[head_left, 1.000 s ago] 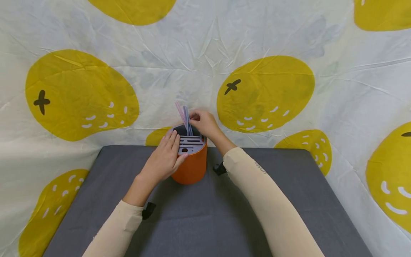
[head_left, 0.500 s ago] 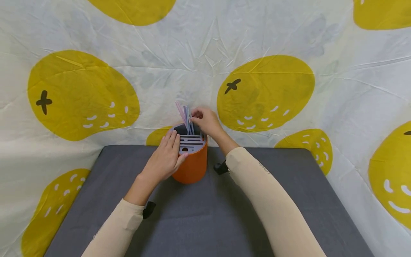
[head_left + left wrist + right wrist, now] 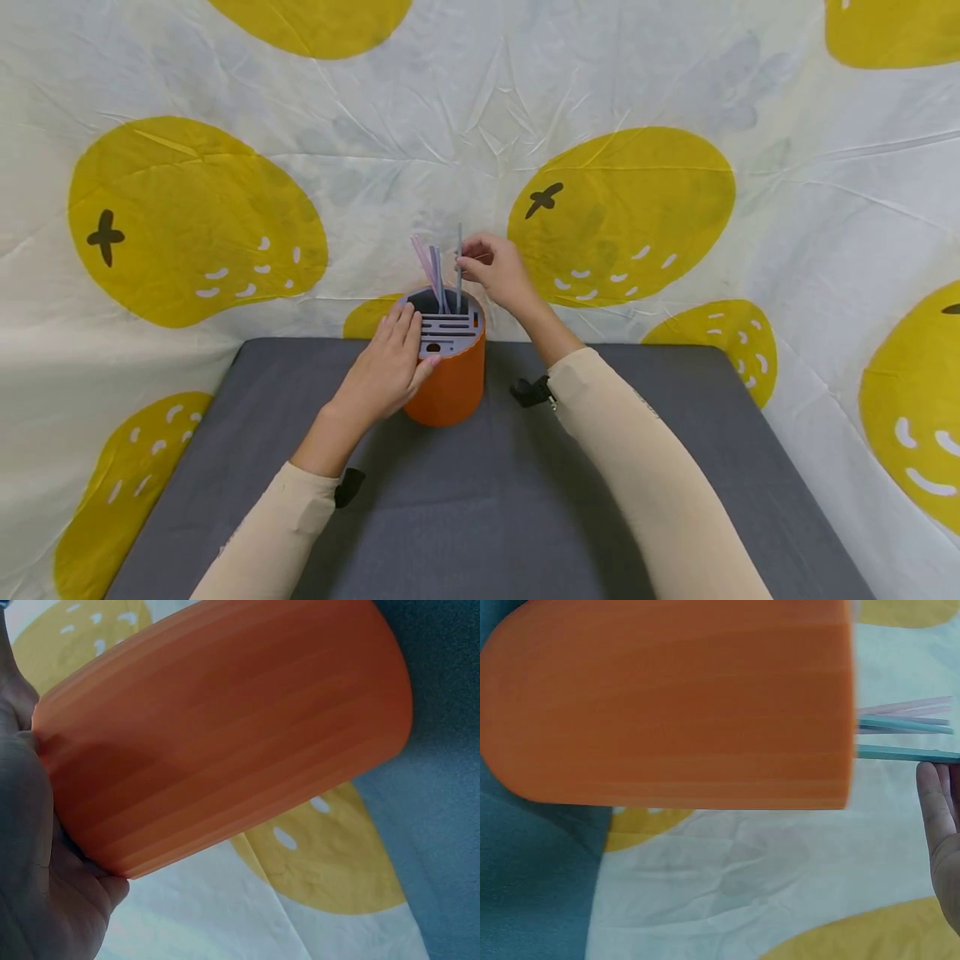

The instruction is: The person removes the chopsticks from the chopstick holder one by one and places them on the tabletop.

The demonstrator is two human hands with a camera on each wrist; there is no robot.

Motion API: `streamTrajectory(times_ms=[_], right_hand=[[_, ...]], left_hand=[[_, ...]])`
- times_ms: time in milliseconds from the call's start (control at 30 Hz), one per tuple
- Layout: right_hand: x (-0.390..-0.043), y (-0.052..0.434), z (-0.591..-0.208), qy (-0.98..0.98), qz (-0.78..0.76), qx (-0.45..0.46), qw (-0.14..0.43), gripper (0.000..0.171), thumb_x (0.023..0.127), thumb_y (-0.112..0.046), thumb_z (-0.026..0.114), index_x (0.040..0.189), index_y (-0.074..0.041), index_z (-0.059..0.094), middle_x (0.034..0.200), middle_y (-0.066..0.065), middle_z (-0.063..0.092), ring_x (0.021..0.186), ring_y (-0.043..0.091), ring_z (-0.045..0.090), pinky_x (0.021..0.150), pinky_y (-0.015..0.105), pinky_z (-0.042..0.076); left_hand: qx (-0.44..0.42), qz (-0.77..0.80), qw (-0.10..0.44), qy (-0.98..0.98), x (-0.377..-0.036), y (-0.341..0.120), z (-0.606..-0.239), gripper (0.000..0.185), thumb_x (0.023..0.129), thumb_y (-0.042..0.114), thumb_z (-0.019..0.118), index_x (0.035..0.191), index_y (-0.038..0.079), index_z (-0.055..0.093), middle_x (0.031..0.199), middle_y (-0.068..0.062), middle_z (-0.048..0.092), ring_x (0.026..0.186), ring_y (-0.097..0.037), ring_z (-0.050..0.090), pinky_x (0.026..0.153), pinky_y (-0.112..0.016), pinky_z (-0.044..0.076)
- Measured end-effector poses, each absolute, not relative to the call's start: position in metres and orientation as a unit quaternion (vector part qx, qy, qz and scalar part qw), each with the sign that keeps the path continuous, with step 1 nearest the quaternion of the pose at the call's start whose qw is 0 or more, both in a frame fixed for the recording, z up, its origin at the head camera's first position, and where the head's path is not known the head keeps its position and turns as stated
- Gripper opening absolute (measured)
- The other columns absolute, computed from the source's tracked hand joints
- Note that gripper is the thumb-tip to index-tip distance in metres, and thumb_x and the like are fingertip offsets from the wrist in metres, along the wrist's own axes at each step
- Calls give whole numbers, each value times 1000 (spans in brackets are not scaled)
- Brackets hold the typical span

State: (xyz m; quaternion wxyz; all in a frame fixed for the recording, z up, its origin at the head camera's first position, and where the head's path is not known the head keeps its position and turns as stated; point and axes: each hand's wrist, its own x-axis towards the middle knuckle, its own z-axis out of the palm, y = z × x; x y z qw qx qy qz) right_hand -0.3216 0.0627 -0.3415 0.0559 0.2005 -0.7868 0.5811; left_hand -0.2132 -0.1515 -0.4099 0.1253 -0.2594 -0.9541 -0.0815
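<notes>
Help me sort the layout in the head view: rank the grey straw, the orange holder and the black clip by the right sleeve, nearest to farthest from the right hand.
1. Grey straw: pinched by the right hand, upright above the holder.
2. Orange holder: just below and left of the hand.
3. Black clip: farthest, down at the right sleeve cuff.

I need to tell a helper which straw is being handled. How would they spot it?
On the grey table stands an orange holder. Straws rise from its back opening; the one meant is the grey straw pinched by the right hand, upright and tallest, while the others lean left.
</notes>
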Motion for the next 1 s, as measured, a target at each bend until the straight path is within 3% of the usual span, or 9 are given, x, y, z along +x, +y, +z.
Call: streamTrajectory(times_ms=[267,367,633,833,1000], right_hand=[[-315,78,-319,-737,631,220,101,15,97,-1,69,108,8,66,101,16,69,89,21,73,82,33,63],[-311,85,-310,-713,651,231,120,15,98,0,68,109,9,65,104,21,69,89,19,73,83,33,64],[-299,106,-285,-657,696,239,160,9,97,1,68,106,3,67,98,8,70,91,24,73,84,31,63],[-287,131,-269,-625,716,246,193,8,97,3,68,104,1,67,102,14,68,93,25,72,83,29,63],[-282,154,-269,-653,686,244,207,10,97,2,68,107,3,67,102,12,68,95,26,73,83,26,63]], left_hand=[[-246,-77,109,-960,-214,-154,-411,75,110,44,41,158,-13,26,167,-30,24,158,-42,18,129,-53,17],[-245,-75,108,-961,-214,-154,-410,76,110,45,41,158,-12,26,167,-29,24,158,-42,18,130,-53,16],[-254,-80,123,-956,-214,-151,-410,74,110,42,44,156,-14,28,165,-31,27,157,-44,20,129,-55,18],[-252,-77,117,-958,-213,-149,-410,75,110,44,42,157,-13,27,165,-31,26,158,-44,19,129,-54,18],[-251,-75,118,-958,-214,-148,-408,75,111,44,42,157,-13,27,166,-31,26,157,-44,19,129,-54,18]])
